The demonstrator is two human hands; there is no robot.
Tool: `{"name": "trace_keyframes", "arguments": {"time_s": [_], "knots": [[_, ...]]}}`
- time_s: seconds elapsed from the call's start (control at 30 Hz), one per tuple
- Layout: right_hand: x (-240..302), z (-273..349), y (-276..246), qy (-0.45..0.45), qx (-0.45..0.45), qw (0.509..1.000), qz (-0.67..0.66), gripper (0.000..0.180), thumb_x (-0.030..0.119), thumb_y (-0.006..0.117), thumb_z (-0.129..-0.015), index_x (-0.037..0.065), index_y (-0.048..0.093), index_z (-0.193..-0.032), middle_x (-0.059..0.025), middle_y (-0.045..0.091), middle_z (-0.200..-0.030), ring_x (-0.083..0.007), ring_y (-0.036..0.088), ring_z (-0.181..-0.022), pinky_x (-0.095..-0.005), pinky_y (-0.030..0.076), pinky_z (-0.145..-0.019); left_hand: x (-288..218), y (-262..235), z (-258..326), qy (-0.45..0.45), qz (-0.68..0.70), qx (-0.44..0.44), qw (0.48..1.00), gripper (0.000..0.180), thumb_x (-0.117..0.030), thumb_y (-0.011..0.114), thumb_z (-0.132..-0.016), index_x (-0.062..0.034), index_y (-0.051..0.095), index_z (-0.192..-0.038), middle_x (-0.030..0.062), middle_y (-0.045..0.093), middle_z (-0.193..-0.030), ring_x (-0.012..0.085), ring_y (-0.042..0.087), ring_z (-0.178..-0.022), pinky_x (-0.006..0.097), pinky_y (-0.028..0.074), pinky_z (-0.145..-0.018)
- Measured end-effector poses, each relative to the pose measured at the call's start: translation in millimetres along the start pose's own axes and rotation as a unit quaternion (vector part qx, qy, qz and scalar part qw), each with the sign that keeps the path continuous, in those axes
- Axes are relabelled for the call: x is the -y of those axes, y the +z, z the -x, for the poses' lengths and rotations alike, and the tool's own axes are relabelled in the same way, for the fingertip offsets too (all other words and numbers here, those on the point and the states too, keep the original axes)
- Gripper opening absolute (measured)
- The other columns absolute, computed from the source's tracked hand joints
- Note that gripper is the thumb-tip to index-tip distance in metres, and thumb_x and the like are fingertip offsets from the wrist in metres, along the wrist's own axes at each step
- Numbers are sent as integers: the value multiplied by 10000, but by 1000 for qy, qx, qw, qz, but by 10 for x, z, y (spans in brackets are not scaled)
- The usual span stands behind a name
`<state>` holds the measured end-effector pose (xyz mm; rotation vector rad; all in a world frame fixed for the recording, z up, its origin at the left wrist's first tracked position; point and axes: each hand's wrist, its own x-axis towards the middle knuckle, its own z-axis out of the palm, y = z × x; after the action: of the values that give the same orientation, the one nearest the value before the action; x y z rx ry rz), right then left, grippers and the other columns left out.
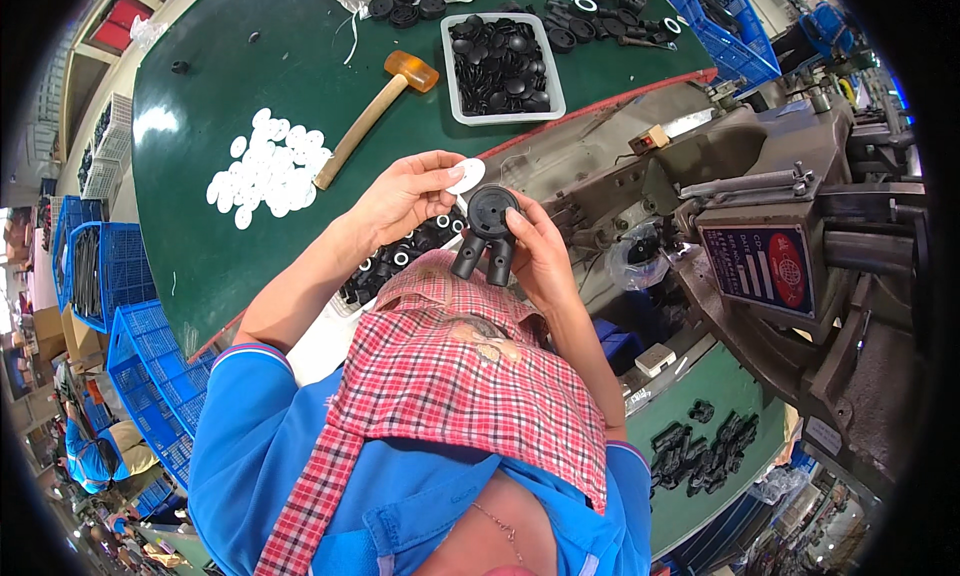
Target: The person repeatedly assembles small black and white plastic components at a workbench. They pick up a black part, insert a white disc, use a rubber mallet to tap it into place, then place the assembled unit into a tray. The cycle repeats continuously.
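Between the thumb and fingers of my left hand (408, 191) is a thin white disc (467, 176). My right hand (540, 244) grips a black plastic part (492, 213) with a round, flat head and two short tubes pointing down toward my apron. The disc is just above and left of the round head; whether their edges touch, I cannot tell. Below my hands, partly hidden by my left wrist, a container of black parts with white rings (400, 258) sits at my lap. A pile of white discs (268, 168) lies on the green table to the left.
A mallet (365, 116) with an amber head lies on the green table (200, 266). Beyond my hands stands a white tray (552, 108) of black round caps. A heavy metal machine (760, 206) fills the right side. Blue crates (150, 361) stand at the left.
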<state>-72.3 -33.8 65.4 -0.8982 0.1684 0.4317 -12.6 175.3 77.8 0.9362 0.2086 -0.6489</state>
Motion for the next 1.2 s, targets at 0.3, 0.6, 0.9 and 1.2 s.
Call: {"name": "trace_keyframes", "arguments": {"time_s": [0.3,0.6,0.9,1.2], "knots": [[-55,6,38,19,22,1000,6,481,248,600,-966,-16,446,-1337,-99,590,-1165,-148,620,-975,-297,531,-823,0,33,2,58,-221,-4,974,225,-212,683,-905,-11,652,-1000,-9,623,-818,8,485,-606,156,375,-526],[-85,41,74,53,36,998,6,500,324,593,-971,-10,459,-1318,-67,618,-1061,-120,638,-854,-241,546,-691,161,70,16,113,-244,-1,963,143,-126,668,-909,2,627,-958,43,669,-900,78,628,-832,228,502,-758],[-55,53,120,77,36,996,-22,521,336,590,-971,-36,456,-1309,-75,612,-1094,-117,631,-925,-248,548,-742,286,66,76,157,-256,-4,954,102,-88,688,-883,-2,634,-897,15,658,-849,58,608,-787,217,491,-724],[-57,31,93,75,49,996,-21,519,321,596,-969,-42,457,-1314,-86,613,-1119,-119,629,-943,-247,542,-768,304,146,140,183,-284,-38,940,91,-78,682,-887,-9,625,-871,-4,635,-815,32,571,-754,205,465,-677]]}}
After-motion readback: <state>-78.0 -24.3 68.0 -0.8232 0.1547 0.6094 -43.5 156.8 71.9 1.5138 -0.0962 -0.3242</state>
